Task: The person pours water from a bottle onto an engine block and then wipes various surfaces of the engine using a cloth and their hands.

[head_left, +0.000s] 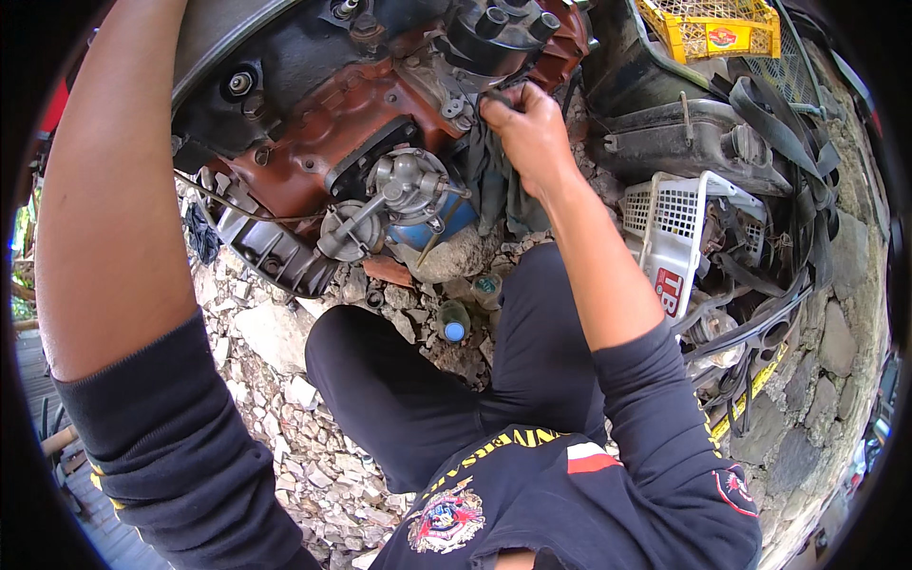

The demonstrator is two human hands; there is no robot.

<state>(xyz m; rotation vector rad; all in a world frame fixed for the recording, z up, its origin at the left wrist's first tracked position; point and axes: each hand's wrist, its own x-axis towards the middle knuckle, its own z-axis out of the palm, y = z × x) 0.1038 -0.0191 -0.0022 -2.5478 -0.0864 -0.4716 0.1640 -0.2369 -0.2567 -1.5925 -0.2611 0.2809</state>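
My right hand (530, 133) is closed, thumb and fingers pinched on a dark grey rag (492, 180) that hangs down below it. The hand is against the side of a rust-red engine block (313, 157), just under a black distributor cap (494, 38). My left forearm (109, 190) reaches up past the upper edge, so that hand is out of sight. Low on the engine sit a silver metal pump (404, 185) and a blue cylindrical filter (437, 226). A spark plug (241, 84) sticks out of the dark upper part.
Broken stones (313, 456) cover the ground. Between my knees stands a bottle with a blue cap (454, 331). At the right are a white plastic basket (679, 214) of parts, a dark metal tank (684, 142), black straps (788, 123) and a yellow crate (712, 28).
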